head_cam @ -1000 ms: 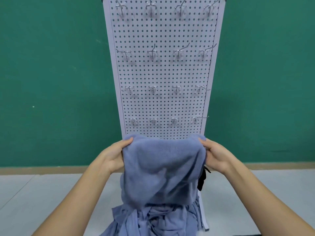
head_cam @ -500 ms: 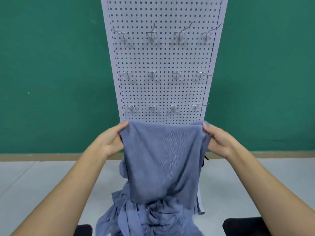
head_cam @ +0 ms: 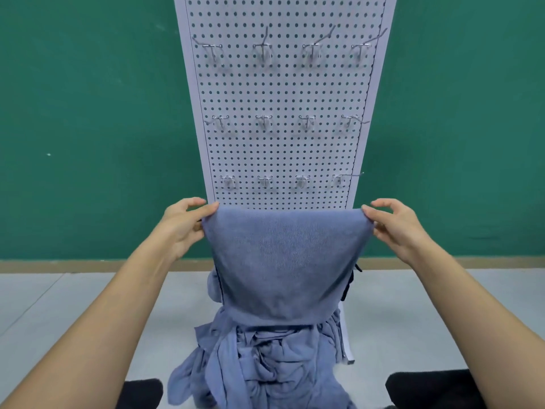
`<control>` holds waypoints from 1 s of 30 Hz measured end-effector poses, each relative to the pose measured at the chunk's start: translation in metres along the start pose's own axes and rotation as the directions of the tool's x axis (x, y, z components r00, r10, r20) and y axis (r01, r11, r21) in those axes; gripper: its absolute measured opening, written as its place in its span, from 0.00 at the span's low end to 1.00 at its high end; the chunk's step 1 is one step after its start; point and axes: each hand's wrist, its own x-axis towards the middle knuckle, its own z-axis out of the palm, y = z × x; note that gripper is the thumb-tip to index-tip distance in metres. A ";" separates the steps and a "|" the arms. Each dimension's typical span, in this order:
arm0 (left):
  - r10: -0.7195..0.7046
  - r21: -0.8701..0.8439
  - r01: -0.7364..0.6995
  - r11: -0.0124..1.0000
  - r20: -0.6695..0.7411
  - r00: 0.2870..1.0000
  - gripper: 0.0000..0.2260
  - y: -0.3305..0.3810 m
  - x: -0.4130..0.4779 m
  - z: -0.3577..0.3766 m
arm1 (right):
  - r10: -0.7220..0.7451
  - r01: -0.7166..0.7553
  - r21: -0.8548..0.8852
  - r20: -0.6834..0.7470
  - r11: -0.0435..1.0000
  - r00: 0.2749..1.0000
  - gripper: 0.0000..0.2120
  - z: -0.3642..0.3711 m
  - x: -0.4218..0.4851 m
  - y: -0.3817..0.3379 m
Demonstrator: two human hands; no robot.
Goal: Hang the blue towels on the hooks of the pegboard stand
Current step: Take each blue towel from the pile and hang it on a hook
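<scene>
Both hands are up in front of the pegboard stand (head_cam: 283, 93), stretching one blue towel (head_cam: 286, 261) out flat between them. The left hand (head_cam: 182, 222) pinches the towel's top left corner with the thumb lying over the top edge. The right hand (head_cam: 398, 228) pinches the top right corner, with a couple of its fingers lifted loose above it. So the towel spans hand to hand, its top edge pulled taut and roughly level, and the rest hangs straight down. That top edge sits just below the lowest row of hooks (head_cam: 265, 182) (four per row, three rows in view), and the towel covers the bottom part of the board. Under the held towel there's a crumpled pile of blue towels (head_cam: 265, 364) heaped at the foot of the stand, by the pale floor (head_cam: 73, 305). There's a green wall (head_cam: 88, 113) behind it all. Two dark shapes (head_cam: 141, 392) sit at the bottom edge, might be knees or shoes, can't really tell.
</scene>
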 end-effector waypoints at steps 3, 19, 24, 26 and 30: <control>0.075 0.101 -0.095 0.990 0.183 0.980 0.10 0.007 -0.007 0.001 | -0.089 0.090 -0.011 0.094 0.996 0.992 0.06 -0.001 -0.004 -0.006; 0.232 0.493 -0.376 0.784 0.329 0.915 0.05 0.017 -0.008 -0.033 | -0.110 0.175 -0.222 0.278 0.959 0.954 0.08 -0.015 -0.014 -0.017; -0.111 0.061 0.100 0.993 0.234 0.966 0.07 0.005 -0.002 -0.028 | 0.133 -0.209 0.183 0.355 0.961 0.925 0.07 -0.008 -0.007 -0.012; -0.238 -0.022 0.244 0.969 0.163 0.958 0.06 -0.004 0.002 -0.016 | 0.227 -0.263 0.167 0.205 0.950 0.952 0.07 0.002 -0.004 -0.001; -0.166 -0.003 0.168 0.986 0.138 0.976 0.04 -0.017 -0.007 0.031 | 0.131 -0.138 0.044 0.134 0.989 0.982 0.01 0.038 -0.019 0.002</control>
